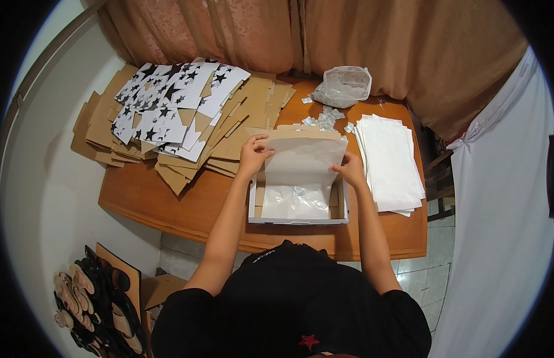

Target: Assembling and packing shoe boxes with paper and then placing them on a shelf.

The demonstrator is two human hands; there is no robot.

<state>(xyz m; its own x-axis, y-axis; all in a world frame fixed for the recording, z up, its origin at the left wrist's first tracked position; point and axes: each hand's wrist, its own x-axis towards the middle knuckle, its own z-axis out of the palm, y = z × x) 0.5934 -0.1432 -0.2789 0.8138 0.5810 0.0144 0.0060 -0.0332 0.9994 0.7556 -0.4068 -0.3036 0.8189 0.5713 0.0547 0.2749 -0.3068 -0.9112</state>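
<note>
An open cardboard box (pixel 298 221), brown inside and white outside, stands in front of me near the table's front edge. A thin white sheet of paper (pixel 304 161) lines it and rises against the raised brown lid (pixel 304 134). On the sheet's shiny lower part lies a small white sachet (pixel 299 191). My left hand (pixel 253 156) is closed at the sheet's upper left edge, fingers at the lid's side. My right hand (pixel 350 170) pinches the sheet's right edge. Whether either hand also grips the lid is hidden.
Flat brown cardboard blanks (pixel 247 107) and star-printed white ones (pixel 169 101) are piled at the left of the wooden table (pixel 169 206). A stack of white paper (pixel 390 161) lies right. Loose sachets (pixel 327 117) and a plastic bag (pixel 348 83) are behind; shoes (pixel 83 292) stand lower left.
</note>
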